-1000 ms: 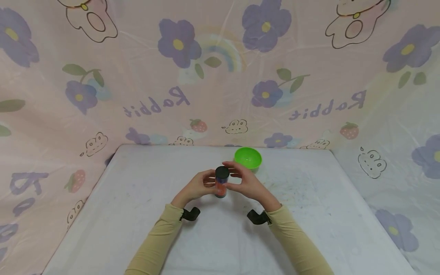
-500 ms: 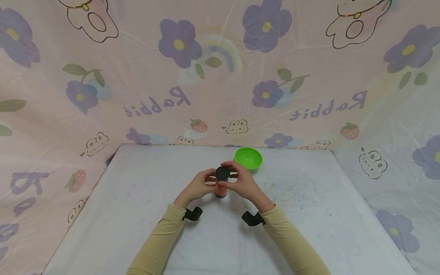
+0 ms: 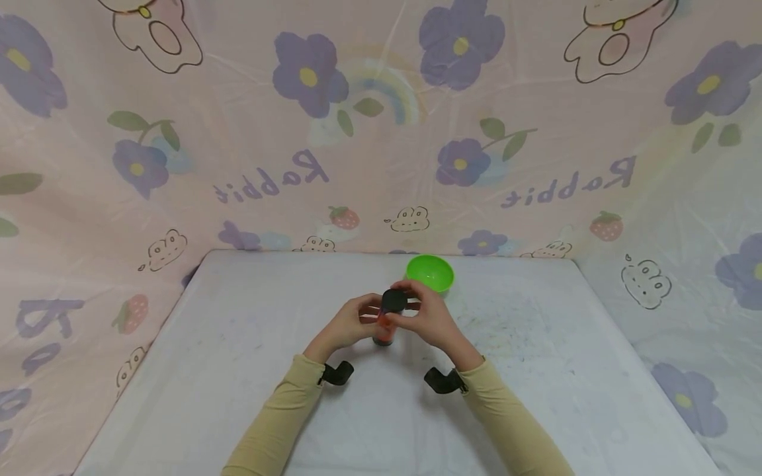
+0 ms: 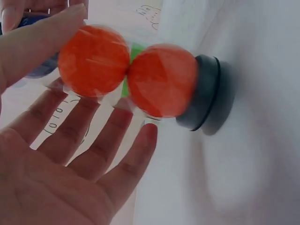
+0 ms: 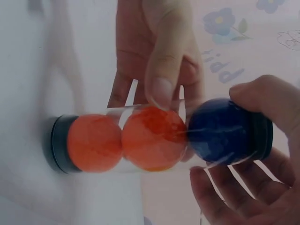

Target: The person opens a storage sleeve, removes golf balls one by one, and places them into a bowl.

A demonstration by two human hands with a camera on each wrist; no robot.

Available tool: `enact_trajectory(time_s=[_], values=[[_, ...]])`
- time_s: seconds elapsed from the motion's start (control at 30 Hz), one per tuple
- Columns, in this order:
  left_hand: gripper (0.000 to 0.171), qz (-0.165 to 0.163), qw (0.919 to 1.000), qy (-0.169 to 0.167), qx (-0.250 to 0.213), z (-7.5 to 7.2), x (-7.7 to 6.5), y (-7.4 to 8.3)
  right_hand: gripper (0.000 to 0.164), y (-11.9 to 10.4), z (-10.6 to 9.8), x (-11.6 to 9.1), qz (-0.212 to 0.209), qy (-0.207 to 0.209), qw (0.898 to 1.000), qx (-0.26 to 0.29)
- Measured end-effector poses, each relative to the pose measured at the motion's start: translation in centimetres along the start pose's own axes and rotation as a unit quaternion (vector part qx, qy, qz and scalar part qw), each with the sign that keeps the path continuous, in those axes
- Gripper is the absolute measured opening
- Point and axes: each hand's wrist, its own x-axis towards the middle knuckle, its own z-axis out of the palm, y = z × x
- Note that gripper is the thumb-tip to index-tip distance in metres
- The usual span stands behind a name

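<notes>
A clear tube [image 3: 385,330] with a black cap at each end stands between the hands, leaning slightly right at its top. Two orange balls [image 5: 154,138] fill its lower and middle part, and a dark blue ball [image 5: 219,131] sits under the upper cap [image 3: 394,301]. My left hand [image 3: 347,324] holds the tube's middle between thumb and fingers. Higher up, close to the cap, my right hand [image 3: 432,322] grips it with thumb and fingers. The lower cap [image 4: 201,93] is at the white tabletop; whether it touches is hard to tell.
A green bowl [image 3: 430,270] stands just behind the right hand, near the table's back edge. The white table [image 3: 238,370] meets a hanging cloth printed with flowers and rabbits. Black wrist-worn pieces [image 3: 443,380] jut inward from both sleeves.
The tube's top has tipped a little to the right, with its base almost in place. My right hand first shifted slightly left, then back right with the cap.
</notes>
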Motion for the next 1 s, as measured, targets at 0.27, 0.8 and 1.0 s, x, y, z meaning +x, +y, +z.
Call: enact_trajectory(time_s=[0.27, 0.8, 1.0], values=[[0.055, 0.025, 0.9997, -0.001, -0.006, 0.4, -0.5, 1.5, 0.050, 2.2, -0.8, 0.0, -0.003, 0.020, 1.000, 0.023], [0.060, 0.048, 0.9986, 0.006, 0.019, 1.4, -0.4, 0.0, 0.050, 1.8, -2.1, -1.3, 0.001, 0.024, 0.998, 0.062], [0.057, 0.034, 0.9981, 0.018, 0.049, 1.7, -0.6, 0.5, 0.051, 2.0, -2.5, -1.7, 0.012, 0.013, 0.998, 0.068]])
